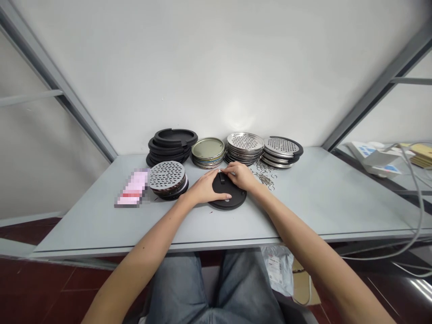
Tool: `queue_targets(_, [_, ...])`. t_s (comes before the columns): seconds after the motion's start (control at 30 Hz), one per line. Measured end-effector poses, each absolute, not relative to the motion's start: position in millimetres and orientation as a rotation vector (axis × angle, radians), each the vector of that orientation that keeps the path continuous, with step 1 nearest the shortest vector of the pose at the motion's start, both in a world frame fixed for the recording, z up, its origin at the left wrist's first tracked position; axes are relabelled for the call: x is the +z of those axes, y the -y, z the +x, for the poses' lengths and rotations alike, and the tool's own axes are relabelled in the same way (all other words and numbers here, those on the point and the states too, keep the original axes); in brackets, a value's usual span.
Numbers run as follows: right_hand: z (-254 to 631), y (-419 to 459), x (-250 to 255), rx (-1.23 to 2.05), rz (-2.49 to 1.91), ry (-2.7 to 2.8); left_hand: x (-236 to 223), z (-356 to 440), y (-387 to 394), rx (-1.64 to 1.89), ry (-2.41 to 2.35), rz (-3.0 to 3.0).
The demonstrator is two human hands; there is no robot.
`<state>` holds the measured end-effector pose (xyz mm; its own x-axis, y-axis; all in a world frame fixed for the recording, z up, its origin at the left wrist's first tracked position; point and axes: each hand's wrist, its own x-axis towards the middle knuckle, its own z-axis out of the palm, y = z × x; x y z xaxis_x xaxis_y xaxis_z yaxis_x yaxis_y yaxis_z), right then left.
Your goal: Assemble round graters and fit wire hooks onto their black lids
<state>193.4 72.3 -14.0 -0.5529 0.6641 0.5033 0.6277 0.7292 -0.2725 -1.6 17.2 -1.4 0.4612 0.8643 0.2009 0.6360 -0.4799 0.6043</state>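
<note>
A black round disc (232, 198) with a short dark tab (222, 178) near its far edge lies on the table in front of me. My left hand (205, 186) grips its left side, thumb stretched across the top and fingertips at the far edge. From the right, my right hand (240, 174) reaches over the same far edge with its fingers pinched together. Something small and shiny shows between the fingertips of both hands, too small to name. Just beyond my right hand, several metal key rings and clasps (266, 179) lie in a loose pile.
Along the wall stand stacks of black rims (172, 146), greenish round plates (208, 148), perforated silver discs (245, 143) and black-edged perforated discs (282, 148). A perforated grey disc (167, 174) tops a stack left of my hands. White cables (420, 202) hang at the right.
</note>
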Motion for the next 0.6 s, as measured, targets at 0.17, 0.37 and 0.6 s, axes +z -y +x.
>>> queue_targets(0.17, [193.3,-76.1,-17.7,0.104,-0.941,2.324,-2.4,-1.6,-18.2,0.651,-1.277,2.231])
queue_targets(0.37, [192.2,-79.5,-21.3,0.101,-0.938,2.323,-1.4,-1.7,-17.8,0.647,-1.279,2.215])
queue_targets(0.6, [189.9,-79.5,-21.1,0.047,-0.949,2.363,2.6,-2.2,-17.0,0.681,-1.242,2.247])
